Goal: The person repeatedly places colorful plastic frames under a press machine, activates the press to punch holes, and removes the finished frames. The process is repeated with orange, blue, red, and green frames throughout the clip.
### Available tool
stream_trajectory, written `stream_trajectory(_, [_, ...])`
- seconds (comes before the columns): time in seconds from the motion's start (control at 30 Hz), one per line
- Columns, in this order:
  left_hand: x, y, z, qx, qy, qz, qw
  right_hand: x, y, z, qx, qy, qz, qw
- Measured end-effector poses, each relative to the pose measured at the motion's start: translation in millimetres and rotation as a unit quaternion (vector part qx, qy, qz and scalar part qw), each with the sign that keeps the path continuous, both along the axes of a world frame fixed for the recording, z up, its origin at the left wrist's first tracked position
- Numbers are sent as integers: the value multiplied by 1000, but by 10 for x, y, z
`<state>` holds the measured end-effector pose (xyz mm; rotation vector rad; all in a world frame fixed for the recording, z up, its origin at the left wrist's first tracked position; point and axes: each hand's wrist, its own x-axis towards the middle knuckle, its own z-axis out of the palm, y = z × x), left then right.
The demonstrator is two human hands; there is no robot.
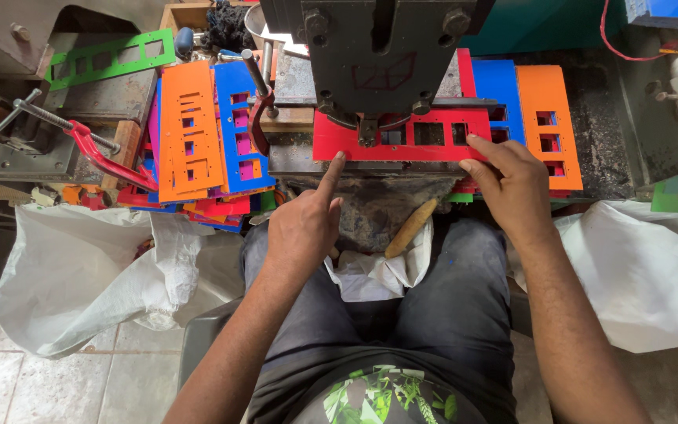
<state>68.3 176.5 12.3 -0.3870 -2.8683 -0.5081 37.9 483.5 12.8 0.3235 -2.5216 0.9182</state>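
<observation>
Head view, surroundings first: we log a dark press head (386, 55) hanging over the middle of the table (614, 133), covering the upper edge of the red plate (402, 143) beneath it. Left of the press, a fanned stack of punched plates, orange (190, 129) on top with blue (238, 129) beside it, and a green plate (111, 56) further back. A red clamp (96, 153) sits at the left edge. Right of the press, a blue plate (497, 86) and an orange plate (547, 118) lie partly under the red one. White sacks (80, 267) flank our knees; a wooden handle (411, 228) leans below the table edge. Hands: our left hand (304, 228) is mostly curled, index finger extended, its tip touching the red plate's near left edge. Our right hand (512, 184) lies open, fingertips pressing the plate's right end; neither hand grips anything.
</observation>
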Motion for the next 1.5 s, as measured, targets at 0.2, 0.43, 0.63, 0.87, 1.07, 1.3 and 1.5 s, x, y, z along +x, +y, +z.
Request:
stream_trajectory(0.2, [1,0,15,6,-1,-1,1000,17,-12,46,9,-11,0,1000])
stream_trajectory(0.43, [5,-7,7,5,3,1,1000,9,-11,50,32,-5,1,999])
stream_trajectory(0.63, [8,-9,2,4,5,1,1000,-1,-6,43,36,-16,0,999])
stream_trajectory(0.87, [10,-11,20,6,3,0,1000,-5,-10,51,30,-11,8,999])
stream_trajectory(1.07, [7,-12,12,12,2,-2,1000,-3,-7,48,33,-15,7,999])
stream_trajectory(1.3, [-10,-6,-5,7,-6,1,1000,-3,-13,46,14,-11,24,1000])
stream_trajectory(1.5, [447,-82,-149,314,22,58,947,383,159,-8,-44,-193,54,979])
